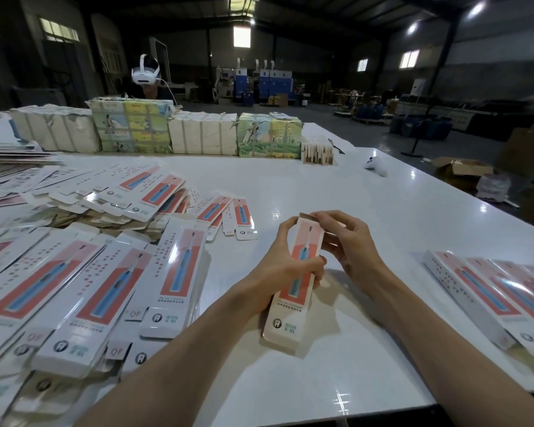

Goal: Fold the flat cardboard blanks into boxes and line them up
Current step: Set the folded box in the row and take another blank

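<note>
Left hand (278, 266) grips the box (285, 315) mid-body; right hand (347, 241) pinches its top flap (306, 215). Card likely light, glossy, crease-prone: hold along edges.

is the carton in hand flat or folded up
Folded into a box: the carton shows a front face and side wall. Left hand grips its middle, right hand pinches the top end; whether it's closed, cannot tell.

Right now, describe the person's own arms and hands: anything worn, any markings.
Both arms are bare. The left forearm and right forearm show no sleeve up to the frame edge. The left hand and right hand wear no gloves. No watch, wristband or ring shows, and no markings are visible.
</note>
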`<state>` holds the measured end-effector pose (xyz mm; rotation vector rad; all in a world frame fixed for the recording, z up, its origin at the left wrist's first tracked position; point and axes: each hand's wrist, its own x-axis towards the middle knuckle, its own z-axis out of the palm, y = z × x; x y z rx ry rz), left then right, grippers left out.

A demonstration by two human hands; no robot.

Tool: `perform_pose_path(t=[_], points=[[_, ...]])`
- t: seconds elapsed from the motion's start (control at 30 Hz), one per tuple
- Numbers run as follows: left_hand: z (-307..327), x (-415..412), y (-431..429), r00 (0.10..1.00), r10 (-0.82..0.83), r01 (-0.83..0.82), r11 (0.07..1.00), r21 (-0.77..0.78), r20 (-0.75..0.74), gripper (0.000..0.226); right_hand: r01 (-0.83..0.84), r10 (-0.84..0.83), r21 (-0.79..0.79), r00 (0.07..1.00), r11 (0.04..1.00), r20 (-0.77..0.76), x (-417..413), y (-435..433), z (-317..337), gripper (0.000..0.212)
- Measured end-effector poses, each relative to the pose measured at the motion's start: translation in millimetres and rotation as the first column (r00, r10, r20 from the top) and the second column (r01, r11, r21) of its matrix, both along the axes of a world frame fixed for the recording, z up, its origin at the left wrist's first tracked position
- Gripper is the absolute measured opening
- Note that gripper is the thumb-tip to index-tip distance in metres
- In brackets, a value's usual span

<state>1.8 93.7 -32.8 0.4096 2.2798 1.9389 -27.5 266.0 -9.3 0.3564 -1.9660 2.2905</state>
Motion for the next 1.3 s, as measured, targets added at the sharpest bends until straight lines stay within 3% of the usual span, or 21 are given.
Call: perform_pose_path(t=[0.2,0.47,0.97,1.3], points=[[-2.3,2.3,4.3,0.999,0.007,-0.008,1.000,-0.013,-0.046,0.089,0.013,-0.006,-0.061,0.994,0.998,0.113,-2.4,3.0,2.0,0.016],[-1.0,3.2,4.8,0.999,0.022,-0.020,0.999,0.043,-0.034,0.103,0.003,-0.002,-0.012,0.997,1.000,0.076,-2.9,4.1,2.0,0.022],[1.0,-2.9,-3.0,0.998,0.056,-0.057,0.991,0.125,0.010,0.085,-0.081,0.087,0.099,0.994,0.992,-0.061,5.6,-4.3,-3.0,0.027],[0.9,1.6,-0.8,0.999,0.048,-0.050,0.986,0.156,0.016,0.090,-0.053,0.069,0.128,0.990,0.990,-0.121,3.4,-1.5,-9.4,0.021]])
